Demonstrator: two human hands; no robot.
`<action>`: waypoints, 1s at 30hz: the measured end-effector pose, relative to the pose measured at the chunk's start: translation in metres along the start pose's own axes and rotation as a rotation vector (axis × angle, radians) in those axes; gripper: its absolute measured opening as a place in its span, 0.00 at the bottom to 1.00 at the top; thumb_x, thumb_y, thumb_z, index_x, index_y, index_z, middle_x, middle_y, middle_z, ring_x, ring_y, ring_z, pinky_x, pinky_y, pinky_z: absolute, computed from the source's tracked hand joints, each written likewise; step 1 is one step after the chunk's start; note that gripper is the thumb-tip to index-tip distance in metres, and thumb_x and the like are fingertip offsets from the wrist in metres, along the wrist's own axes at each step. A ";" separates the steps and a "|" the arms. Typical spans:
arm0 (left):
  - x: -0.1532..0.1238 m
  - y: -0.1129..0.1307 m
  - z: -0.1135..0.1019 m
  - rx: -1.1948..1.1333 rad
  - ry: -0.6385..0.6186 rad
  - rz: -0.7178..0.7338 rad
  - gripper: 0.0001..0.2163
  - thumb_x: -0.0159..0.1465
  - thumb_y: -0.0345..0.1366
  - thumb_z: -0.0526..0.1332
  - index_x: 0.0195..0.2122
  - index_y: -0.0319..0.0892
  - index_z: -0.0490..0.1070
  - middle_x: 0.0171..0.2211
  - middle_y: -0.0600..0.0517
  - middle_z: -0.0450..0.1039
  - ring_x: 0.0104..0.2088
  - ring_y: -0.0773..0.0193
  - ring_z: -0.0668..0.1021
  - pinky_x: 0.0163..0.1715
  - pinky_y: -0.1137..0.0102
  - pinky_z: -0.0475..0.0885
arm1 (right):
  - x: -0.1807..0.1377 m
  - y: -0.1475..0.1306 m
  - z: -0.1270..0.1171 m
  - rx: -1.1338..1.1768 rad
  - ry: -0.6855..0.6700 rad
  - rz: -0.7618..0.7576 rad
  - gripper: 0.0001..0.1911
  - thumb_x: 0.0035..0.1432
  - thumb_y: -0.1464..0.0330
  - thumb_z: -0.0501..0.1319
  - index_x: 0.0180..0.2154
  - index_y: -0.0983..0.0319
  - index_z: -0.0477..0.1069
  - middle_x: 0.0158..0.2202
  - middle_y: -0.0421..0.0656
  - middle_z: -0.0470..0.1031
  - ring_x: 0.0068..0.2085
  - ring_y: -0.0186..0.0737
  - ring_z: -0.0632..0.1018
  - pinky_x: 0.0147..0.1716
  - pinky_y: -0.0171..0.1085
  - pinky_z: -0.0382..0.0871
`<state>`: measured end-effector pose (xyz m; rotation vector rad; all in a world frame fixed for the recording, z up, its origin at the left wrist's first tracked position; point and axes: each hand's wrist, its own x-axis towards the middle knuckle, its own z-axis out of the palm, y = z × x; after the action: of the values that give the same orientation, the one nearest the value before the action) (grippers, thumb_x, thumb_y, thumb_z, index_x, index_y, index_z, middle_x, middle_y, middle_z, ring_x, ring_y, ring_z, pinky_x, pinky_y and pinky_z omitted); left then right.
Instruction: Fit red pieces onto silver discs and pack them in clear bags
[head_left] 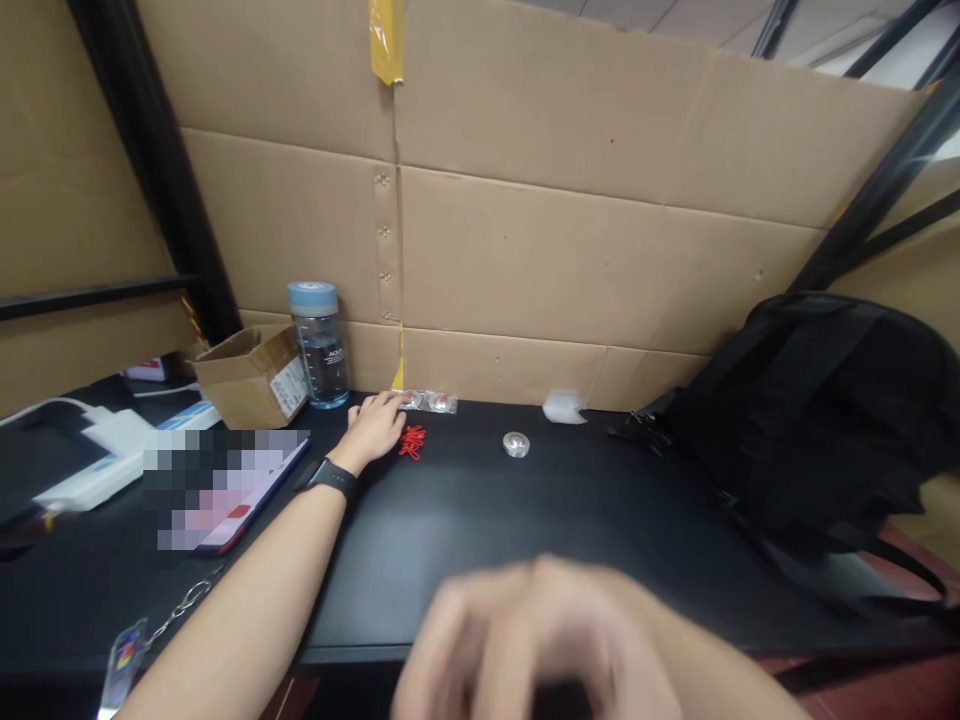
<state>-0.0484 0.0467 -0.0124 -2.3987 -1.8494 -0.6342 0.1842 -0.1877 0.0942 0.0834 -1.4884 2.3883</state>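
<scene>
My left hand [375,425] reaches far across the black table [465,530], a black watch on its wrist. Its fingers lie flat on the table, touching a clear plastic packet [429,402] with small round parts by the cardboard wall. A small bunch of red pieces [412,441] lies just right of the hand. A small round silver item [516,444] sits further right. My right hand [540,640] is close to the camera at the bottom, smeared by motion, so its fingers cannot be read.
A water bottle with a blue cap [319,345] and an open cardboard box [251,375] stand at the back left. A phone [225,485] lies left of my arm. A black backpack [817,420] fills the right side. A crumpled white scrap [563,407] lies by the wall.
</scene>
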 end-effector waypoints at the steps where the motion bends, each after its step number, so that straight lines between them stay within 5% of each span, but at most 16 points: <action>1: 0.000 0.001 -0.001 -0.002 0.004 0.001 0.21 0.72 0.41 0.47 0.63 0.51 0.67 0.64 0.46 0.67 0.62 0.47 0.68 0.55 0.51 0.65 | -0.009 -0.021 -0.024 -0.105 0.051 -0.018 0.22 0.39 0.61 0.75 0.41 0.49 0.83 0.52 0.44 0.79 0.52 0.52 0.78 0.47 0.45 0.73; 3: -0.001 0.003 -0.002 -0.005 0.008 0.002 0.20 0.72 0.41 0.48 0.62 0.51 0.68 0.64 0.46 0.67 0.62 0.47 0.68 0.54 0.52 0.65 | -0.035 -0.061 -0.081 -0.775 0.344 0.026 0.21 0.47 0.65 0.73 0.46 0.56 0.81 0.48 0.48 0.80 0.45 0.47 0.80 0.48 0.44 0.72; 5: -0.001 0.004 -0.003 -0.009 0.011 0.006 0.19 0.72 0.41 0.49 0.60 0.51 0.70 0.63 0.47 0.68 0.61 0.47 0.69 0.54 0.52 0.65 | -0.070 -0.089 -0.139 -1.324 0.829 0.061 0.13 0.53 0.67 0.68 0.43 0.61 0.81 0.40 0.48 0.82 0.38 0.43 0.79 0.43 0.42 0.73; 7: -0.001 0.006 -0.004 -0.011 0.020 0.017 0.18 0.72 0.41 0.49 0.58 0.51 0.72 0.62 0.47 0.69 0.60 0.48 0.69 0.54 0.53 0.65 | -0.108 -0.100 -0.187 -1.671 1.308 0.089 0.13 0.54 0.71 0.64 0.42 0.62 0.80 0.41 0.48 0.81 0.41 0.45 0.80 0.47 0.43 0.72; 8: -0.001 0.006 -0.004 -0.014 0.027 0.024 0.18 0.72 0.41 0.49 0.57 0.51 0.72 0.62 0.48 0.70 0.60 0.48 0.70 0.55 0.53 0.65 | -0.126 -0.100 -0.206 -1.776 1.404 0.163 0.14 0.53 0.73 0.64 0.43 0.63 0.80 0.43 0.49 0.81 0.44 0.46 0.80 0.49 0.43 0.71; 12: 0.000 0.008 -0.004 -0.028 0.047 0.047 0.17 0.71 0.41 0.51 0.56 0.52 0.73 0.60 0.49 0.71 0.59 0.49 0.70 0.55 0.55 0.65 | -0.176 -0.084 -0.244 -1.979 1.409 0.460 0.17 0.54 0.70 0.65 0.47 0.62 0.80 0.50 0.50 0.79 0.51 0.49 0.78 0.54 0.42 0.69; 15: -0.001 0.011 -0.004 -0.039 0.042 0.056 0.16 0.71 0.42 0.52 0.56 0.53 0.73 0.61 0.49 0.70 0.59 0.48 0.70 0.54 0.54 0.65 | -0.185 -0.075 -0.252 -1.994 1.415 0.528 0.16 0.59 0.69 0.64 0.48 0.60 0.81 0.51 0.48 0.79 0.52 0.48 0.77 0.55 0.41 0.69; 30: -0.006 0.021 -0.014 -0.082 0.033 0.081 0.19 0.73 0.47 0.48 0.53 0.52 0.75 0.61 0.49 0.70 0.57 0.49 0.72 0.53 0.56 0.65 | -0.183 -0.069 -0.258 -2.047 1.564 0.377 0.09 0.61 0.70 0.61 0.37 0.58 0.81 0.42 0.48 0.80 0.46 0.48 0.78 0.43 0.41 0.71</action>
<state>-0.0337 0.0316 0.0027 -2.4836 -1.7365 -0.7520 0.4095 0.0235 -0.0036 -1.8309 -1.8598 -0.3632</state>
